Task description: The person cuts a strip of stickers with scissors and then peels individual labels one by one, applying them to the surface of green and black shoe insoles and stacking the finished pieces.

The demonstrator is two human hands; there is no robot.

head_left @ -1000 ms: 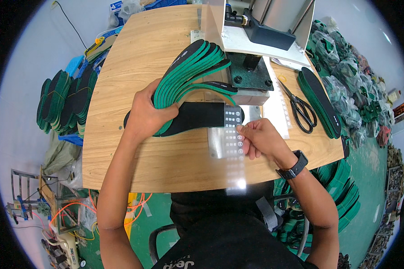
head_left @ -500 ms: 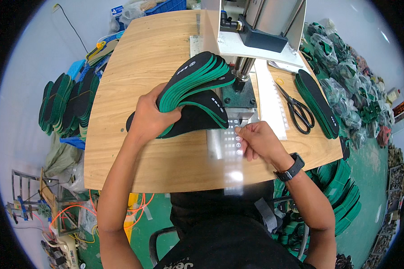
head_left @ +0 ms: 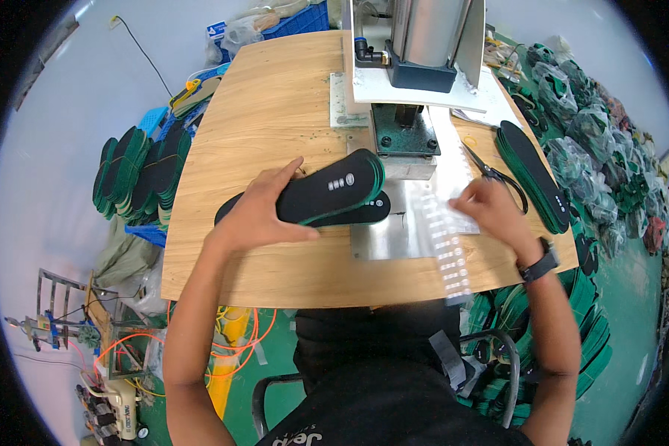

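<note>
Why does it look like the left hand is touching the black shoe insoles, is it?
Touching. The head view shows the left hand gripping the insole stack.

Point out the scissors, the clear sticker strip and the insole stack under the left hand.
scissors [head_left: 498, 175], head view, on the blades near the pivot.
clear sticker strip [head_left: 447, 249], head view, mid-length of the strip.
insole stack [head_left: 334, 189], head view, black top face of the uppermost insole.

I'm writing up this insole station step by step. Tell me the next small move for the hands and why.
Probably the right hand should peel one sticker off the clear strip it touches and bring it to the top insole. The left hand holds the stack of black insoles flat on the wooden table, top face up, beside the metal plate under the press.
</note>
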